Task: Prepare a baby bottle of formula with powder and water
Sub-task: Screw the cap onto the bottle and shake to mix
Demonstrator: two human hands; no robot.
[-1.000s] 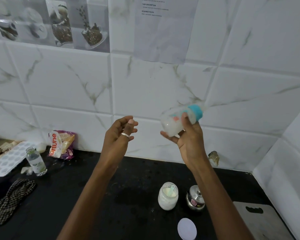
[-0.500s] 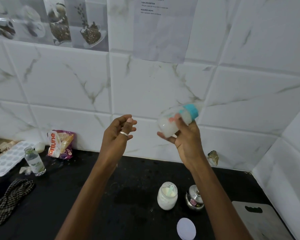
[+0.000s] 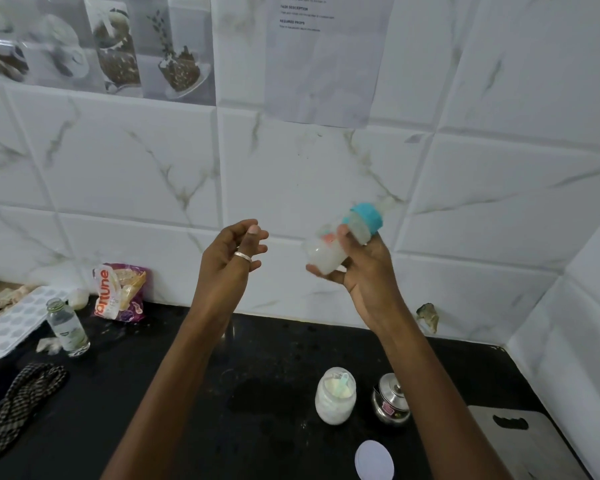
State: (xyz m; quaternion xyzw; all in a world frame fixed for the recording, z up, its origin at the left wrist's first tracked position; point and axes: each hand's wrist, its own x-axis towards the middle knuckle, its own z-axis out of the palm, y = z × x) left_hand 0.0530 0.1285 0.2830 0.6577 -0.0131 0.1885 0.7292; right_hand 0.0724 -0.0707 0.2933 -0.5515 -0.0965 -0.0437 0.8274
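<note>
The left hand (image 3: 232,261) hangs raised with loosely curled fingers, holding nothing. Beside it, in the air above the counter (image 3: 274,358), the capped baby bottle (image 3: 323,256) of cloudy white liquid lies tilted in the right hand's (image 3: 368,275) grip. This looks like the mixing shake. The next move calls for checking for lumps and setting the bottle upright.

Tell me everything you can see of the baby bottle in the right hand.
The baby bottle is small, seemingly clear plastic, with a teal screw collar and a pale teat. Cloudy white liquid sits in its base; a pink-orange print marks the side. It tilts, teat up and rightward, held in the air before the tiled wall. Only the right hand grips it, round the body.
</note>
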